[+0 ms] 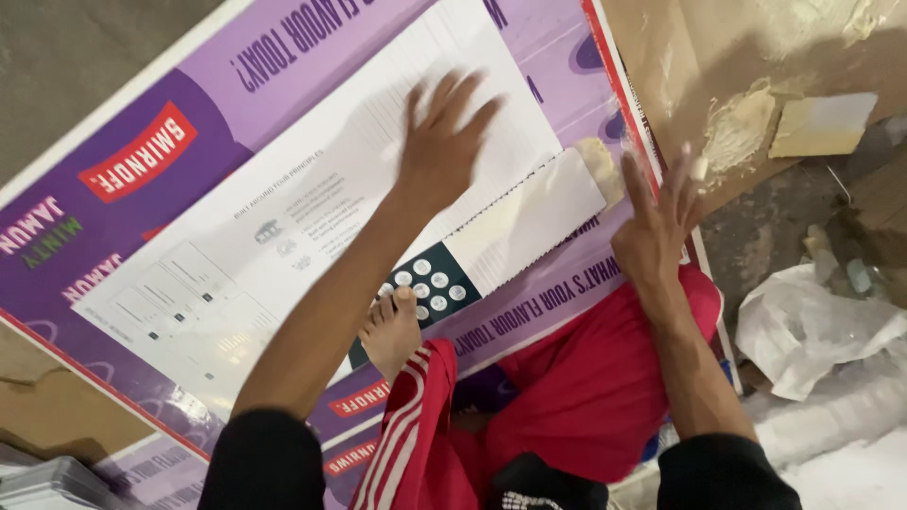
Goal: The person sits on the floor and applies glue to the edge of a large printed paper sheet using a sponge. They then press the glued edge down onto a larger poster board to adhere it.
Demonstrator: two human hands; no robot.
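pressing white sheet, left hand blurred, right hand blurred

Rough floor-level workshop, likely sign or print finishing. Large purple printed board laid flat on bare concrete floor; worker seated on it barefoot. Glue-smeared cardboard, crumpled plastic sheeting and scraps alongside.

Brown cardboard smeared with pale paste lies at the upper right, a small cream card on it. Crumpled white plastic sits below. Grey floor shows upper left
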